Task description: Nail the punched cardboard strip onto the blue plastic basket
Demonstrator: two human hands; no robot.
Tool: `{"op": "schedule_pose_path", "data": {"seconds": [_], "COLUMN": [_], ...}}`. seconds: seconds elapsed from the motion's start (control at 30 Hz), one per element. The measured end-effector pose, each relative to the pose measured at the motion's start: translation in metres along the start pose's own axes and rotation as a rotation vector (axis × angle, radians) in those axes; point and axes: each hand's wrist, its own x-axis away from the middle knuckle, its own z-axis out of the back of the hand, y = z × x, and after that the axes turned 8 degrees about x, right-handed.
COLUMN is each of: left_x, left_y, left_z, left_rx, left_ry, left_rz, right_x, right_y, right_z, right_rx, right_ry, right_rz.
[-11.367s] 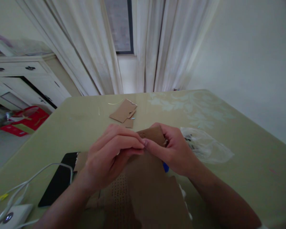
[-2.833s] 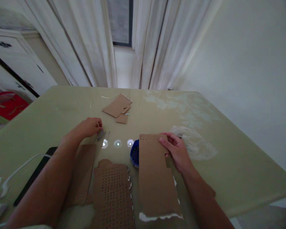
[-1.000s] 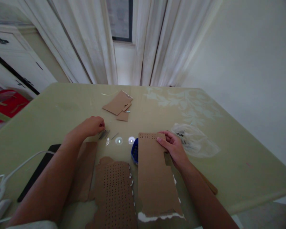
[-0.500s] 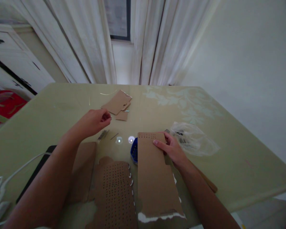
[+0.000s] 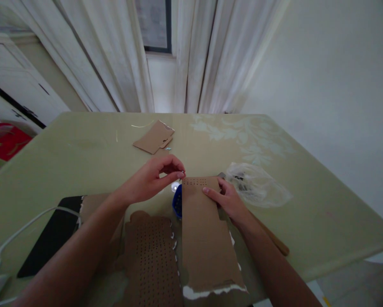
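My right hand (image 5: pixel 228 198) grips the right edge of a long cardboard piece (image 5: pixel 204 238), thumb on top and fingers underneath. Rows of small holes run along that piece's far end, and its near edge is torn white. At its far left corner, the thumb and index finger of my left hand (image 5: pixel 161 177) are pinched together on something too small to make out. A blue container (image 5: pixel 178 202) with small dark spots inside is partly covered by the cardboard's left edge. Beside it lies a second cardboard sheet (image 5: pixel 155 260) covered with punched holes.
Folded cardboard scraps (image 5: pixel 155 137) lie at the back. A clear plastic bag (image 5: pixel 262 187) rests to the right. A wooden handle (image 5: pixel 276 241) shows past my right forearm. On the left are a black flat object (image 5: pixel 53 238) and a white cable (image 5: pixel 28 230).
My left hand has moved right and nearer, from beside the cardboard scraps to the held cardboard's far left corner. My right hand keeps its grip.
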Motion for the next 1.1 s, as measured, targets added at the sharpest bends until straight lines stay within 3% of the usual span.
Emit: {"op": "schedule_pose_path", "data": {"seconds": [0.3, 0.57, 0.73, 1.1], "left_x": [0.002, 0.000, 0.000, 0.000], "left_y": [-0.014, -0.011, -0.015, -0.017], "left_z": [0.000, -0.002, -0.004, -0.003], "left_rx": [-0.030, -0.008, 0.041, -0.022], "left_ry": [-0.120, -0.075, -0.105, -0.090], "left_rz": [0.123, 0.123, 0.129, 0.095], "right_x": [0.001, 0.001, 0.001, 0.000], "right_y": [-0.001, 0.001, 0.002, 0.005], "right_z": [-0.003, -0.001, -0.001, -0.001], "right_rx": [0.014, 0.095, 0.117, 0.103], "right_ry": [0.051, 0.055, 0.053, 0.030], "right_rz": [0.031, 0.055, 0.051, 0.043]}}
